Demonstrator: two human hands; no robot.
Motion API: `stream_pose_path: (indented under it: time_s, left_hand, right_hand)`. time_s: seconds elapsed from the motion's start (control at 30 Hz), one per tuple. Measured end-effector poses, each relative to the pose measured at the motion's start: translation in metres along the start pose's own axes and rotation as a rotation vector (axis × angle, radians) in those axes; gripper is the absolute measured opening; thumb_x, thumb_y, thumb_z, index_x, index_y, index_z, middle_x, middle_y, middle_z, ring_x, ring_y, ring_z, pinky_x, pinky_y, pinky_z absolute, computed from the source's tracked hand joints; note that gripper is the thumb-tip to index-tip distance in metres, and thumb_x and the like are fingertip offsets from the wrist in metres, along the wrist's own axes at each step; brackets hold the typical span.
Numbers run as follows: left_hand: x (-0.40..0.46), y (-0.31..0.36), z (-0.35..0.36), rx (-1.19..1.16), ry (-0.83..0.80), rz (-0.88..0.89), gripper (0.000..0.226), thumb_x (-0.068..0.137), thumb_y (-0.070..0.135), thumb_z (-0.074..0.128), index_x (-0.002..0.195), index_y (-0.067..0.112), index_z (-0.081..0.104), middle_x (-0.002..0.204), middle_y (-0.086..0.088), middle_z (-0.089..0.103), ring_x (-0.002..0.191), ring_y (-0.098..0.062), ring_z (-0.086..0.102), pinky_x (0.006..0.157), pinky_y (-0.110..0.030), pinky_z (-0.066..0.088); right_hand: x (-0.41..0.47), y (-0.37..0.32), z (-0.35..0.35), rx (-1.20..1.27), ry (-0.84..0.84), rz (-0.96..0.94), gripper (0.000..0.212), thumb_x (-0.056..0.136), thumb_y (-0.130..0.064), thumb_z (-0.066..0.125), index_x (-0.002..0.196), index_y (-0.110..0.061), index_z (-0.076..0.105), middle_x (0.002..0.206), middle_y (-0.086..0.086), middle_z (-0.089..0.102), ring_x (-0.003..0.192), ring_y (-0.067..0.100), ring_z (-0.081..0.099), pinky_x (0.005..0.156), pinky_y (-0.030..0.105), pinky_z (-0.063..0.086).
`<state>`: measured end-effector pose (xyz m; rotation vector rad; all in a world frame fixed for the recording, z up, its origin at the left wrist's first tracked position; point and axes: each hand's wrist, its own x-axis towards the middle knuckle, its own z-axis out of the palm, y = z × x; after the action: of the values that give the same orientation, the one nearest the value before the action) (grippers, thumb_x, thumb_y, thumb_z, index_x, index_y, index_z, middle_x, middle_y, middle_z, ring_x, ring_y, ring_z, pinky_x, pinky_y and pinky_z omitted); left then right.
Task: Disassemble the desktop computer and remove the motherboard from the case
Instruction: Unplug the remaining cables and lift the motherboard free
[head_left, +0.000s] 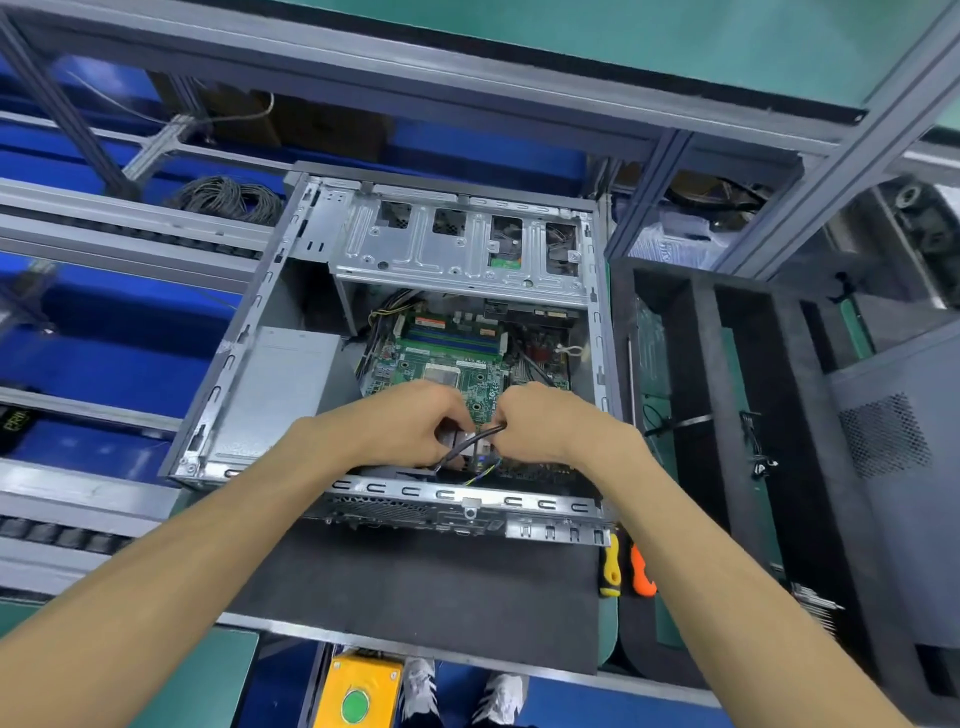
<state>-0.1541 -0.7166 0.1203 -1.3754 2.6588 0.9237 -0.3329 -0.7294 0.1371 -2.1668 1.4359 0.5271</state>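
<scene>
Two hands, left hand (410, 421) and right hand (540, 423), each grip one black cable (470, 441) over one motherboard (447, 364) inside one case (249, 332)

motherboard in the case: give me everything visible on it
The motherboard is a green circuit board lying flat on the floor of the open metal case, below the silver drive cage. Memory sticks sit in slots at its far edge, and a bare square socket shows near its middle. Cables run along its left and right sides. Its near part is hidden by the left hand and right hand, which grip a black cable over it. It looks still mounted.
</scene>
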Motion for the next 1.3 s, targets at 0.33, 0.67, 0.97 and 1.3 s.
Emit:
stream_pose_path:
  time_s: [0.33, 0.67, 0.97, 1.3]
  left_hand:
    - [0.002, -0.004, 0.003, 0.005, -0.015, -0.001, 0.024, 0.083, 0.014, 0.073, 0.107, 0.015, 0.075, 0.088, -0.001, 0.061, 0.082, -0.020, 0.056, 0.072, -0.034, 0.046]
    - [0.008, -0.005, 0.007, 0.043, -0.051, -0.089, 0.011, 0.080, 0.019, 0.072, 0.085, 0.010, 0.066, 0.078, -0.007, 0.066, 0.074, -0.026, 0.062, 0.067, -0.038, 0.053]
    - [0.005, -0.002, 0.005, 0.004, 0.000, -0.065, 0.019, 0.085, 0.024, 0.072, 0.102, 0.020, 0.078, 0.092, 0.000, 0.071, 0.083, -0.022, 0.063, 0.075, -0.037, 0.053]
    - [0.006, -0.001, -0.009, -0.046, 0.148, -0.085, 0.029, 0.090, 0.036, 0.068, 0.116, 0.022, 0.070, 0.102, 0.006, 0.060, 0.099, -0.016, 0.058, 0.088, -0.039, 0.049]
  right_hand:
    - [0.001, -0.010, 0.012, 0.016, 0.220, 0.000, 0.012, 0.084, -0.016, 0.054, 0.073, -0.012, 0.055, 0.067, 0.005, 0.052, 0.066, 0.032, 0.051, 0.061, 0.033, 0.043]
    - [-0.004, -0.014, 0.003, 0.201, 0.479, -0.104, 0.030, 0.095, -0.019, 0.047, 0.067, -0.014, 0.055, 0.058, 0.001, 0.055, 0.055, 0.025, 0.054, 0.055, 0.034, 0.043]
    - [-0.013, -0.001, 0.002, 0.111, 0.132, -0.015, 0.036, 0.090, -0.038, 0.069, 0.121, -0.023, 0.058, 0.106, 0.000, 0.062, 0.096, 0.024, 0.062, 0.074, 0.032, 0.045]
    - [-0.056, 0.017, -0.029, 0.457, 0.127, -0.170, 0.034, 0.081, -0.060, 0.072, 0.079, -0.025, 0.076, 0.075, -0.011, 0.071, 0.070, 0.001, 0.063, 0.070, 0.021, 0.053]
